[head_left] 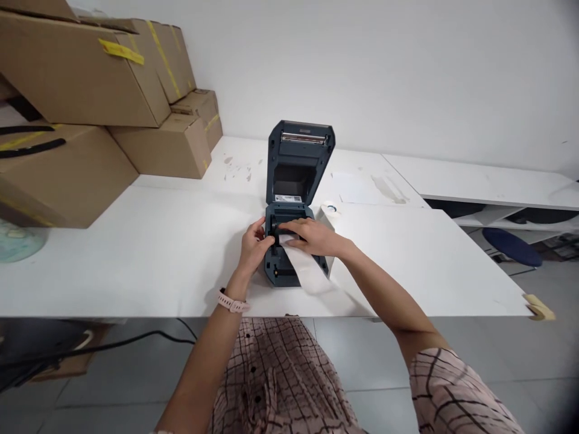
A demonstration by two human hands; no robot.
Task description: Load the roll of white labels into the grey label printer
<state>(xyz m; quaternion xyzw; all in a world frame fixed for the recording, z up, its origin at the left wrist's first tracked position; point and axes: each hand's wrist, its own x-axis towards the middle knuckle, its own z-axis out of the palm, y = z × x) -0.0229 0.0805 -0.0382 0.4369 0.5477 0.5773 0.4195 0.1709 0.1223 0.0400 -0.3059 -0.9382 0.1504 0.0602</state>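
A dark label printer (297, 163) stands on the white table with its lid tipped up and back. My left hand (256, 246) is at the left edge of the printer's bay, its thumb against a black part inside. My right hand (312, 236) reaches into the bay from the right, fingers on a roll that it largely hides. A white paper strip (312, 274) runs from under the right hand over the printer's front and onto the table. Behind the right hand stands a white roll (331, 210) beside the printer.
Cardboard boxes (81, 72) are stacked at the left, with a greenish clear object (20, 241) near them. A sheet of paper (353, 188) lies behind the printer to the right. The table's (429, 265) right corner has a yellowish guard (539, 307); a blue stool (512, 246) stands beyond.
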